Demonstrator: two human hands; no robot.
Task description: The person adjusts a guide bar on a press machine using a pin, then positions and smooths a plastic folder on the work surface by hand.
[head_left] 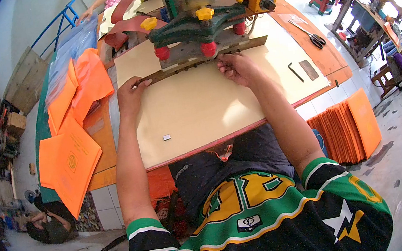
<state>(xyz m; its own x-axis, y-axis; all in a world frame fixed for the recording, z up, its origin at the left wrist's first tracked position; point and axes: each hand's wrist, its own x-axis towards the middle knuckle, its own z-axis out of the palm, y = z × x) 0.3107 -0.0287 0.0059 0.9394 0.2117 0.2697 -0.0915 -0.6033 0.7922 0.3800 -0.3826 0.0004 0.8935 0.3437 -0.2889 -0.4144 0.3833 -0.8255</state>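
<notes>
A long thin metal strip (169, 74) lies across the cream board (189, 112), under the green machine head (200, 26) with yellow knobs and red feet. My left hand (132, 95) is closed on the strip's left end, thumb and fingers pinching it. At the right foot of the machine, my right hand (238, 70) has its fingers curled together close to the strip's middle; what they hold, if anything, is too small to make out. A small white block (166, 137) rests on the board near its front left.
Orange sheets (75, 157) and clear plastic (71, 48) lie at left. Scissors (315, 39), a hex key (295, 72) and a dark plate (309, 70) lie at right. An orange stack (346, 129) stands lower right. Another person's arm (96, 6) reaches in at the top.
</notes>
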